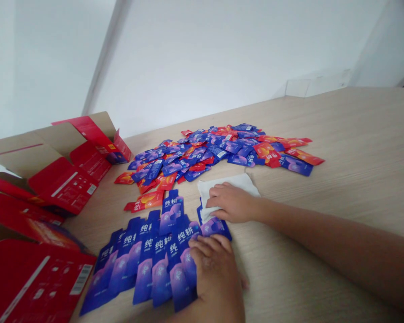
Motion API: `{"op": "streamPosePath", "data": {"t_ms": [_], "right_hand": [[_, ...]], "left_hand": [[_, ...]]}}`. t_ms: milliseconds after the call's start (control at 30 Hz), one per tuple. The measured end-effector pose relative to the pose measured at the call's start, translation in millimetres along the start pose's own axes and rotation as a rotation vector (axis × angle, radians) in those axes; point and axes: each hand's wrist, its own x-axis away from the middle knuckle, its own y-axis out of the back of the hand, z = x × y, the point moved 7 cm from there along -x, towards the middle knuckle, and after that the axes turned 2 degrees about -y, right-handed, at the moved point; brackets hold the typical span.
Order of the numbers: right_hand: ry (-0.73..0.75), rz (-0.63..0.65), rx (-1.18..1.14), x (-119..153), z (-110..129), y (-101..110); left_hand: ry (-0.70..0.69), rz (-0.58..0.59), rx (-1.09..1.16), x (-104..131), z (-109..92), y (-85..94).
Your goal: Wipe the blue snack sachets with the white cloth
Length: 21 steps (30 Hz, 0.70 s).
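Note:
Several blue packets [161, 269] with white lettering lie overlapping in a row at the lower middle. My left hand [215, 269] is at the right end of this row, its fingers bent and together on a blue packet, its thumb partly hidden. My right hand [230, 202] is closed on a white cloth [244, 183], just above another blue packet [218, 228] that is partly covered by the cloth and fingers.
Behind the hands spreads a heap of blue and red packets [195, 154]. Open red boxes [30, 278] stand along the left side. The wooden table [340, 179] reaches back to a pale wall, with a white box-like object [316, 85] at the back right.

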Motion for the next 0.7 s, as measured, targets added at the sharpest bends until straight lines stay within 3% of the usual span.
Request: {"op": "streamPosePath", "data": {"t_ms": [200, 533, 700], "right_hand": [[0.182, 0.015, -0.043, 3, 27, -1], [-0.013, -0.005, 0.016, -1, 1, -2], [0.133, 0.002, -0.022, 2, 23, 0]], "left_hand": [[-0.032, 0.015, 0.042, -1, 0, -0.5], [-0.007, -0.019, -0.026, 0, -2, -3.5], [-0.02, -0.034, 0.015, -1, -1, 0.0]]}}
